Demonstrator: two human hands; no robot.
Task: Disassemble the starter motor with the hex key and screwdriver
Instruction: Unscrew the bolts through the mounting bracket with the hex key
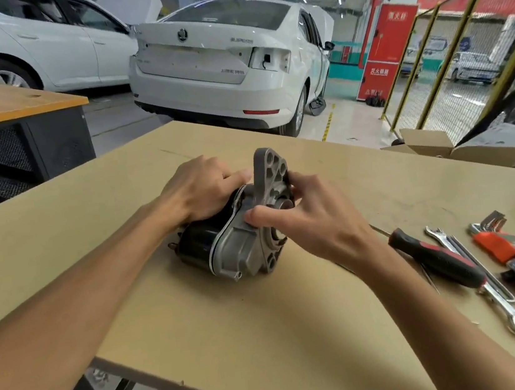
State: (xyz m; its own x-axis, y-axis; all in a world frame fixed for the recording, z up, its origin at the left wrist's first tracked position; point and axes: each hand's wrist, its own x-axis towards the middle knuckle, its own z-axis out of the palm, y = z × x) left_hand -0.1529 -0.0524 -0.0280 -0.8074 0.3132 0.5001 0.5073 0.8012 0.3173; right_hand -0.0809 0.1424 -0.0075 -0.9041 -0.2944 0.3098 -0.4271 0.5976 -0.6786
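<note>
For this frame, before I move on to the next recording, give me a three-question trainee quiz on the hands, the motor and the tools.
1. True or false: the screwdriver lies on the table, in neither hand.
2. Which hand rests on the black body of the starter motor?
A. left hand
B. right hand
C. neither
3. Fill in: the hex key set sits in an ______ holder, beside the wrenches.

Key: 1 true. 2 A; the right hand grips the grey nose end. 3 orange.
</note>
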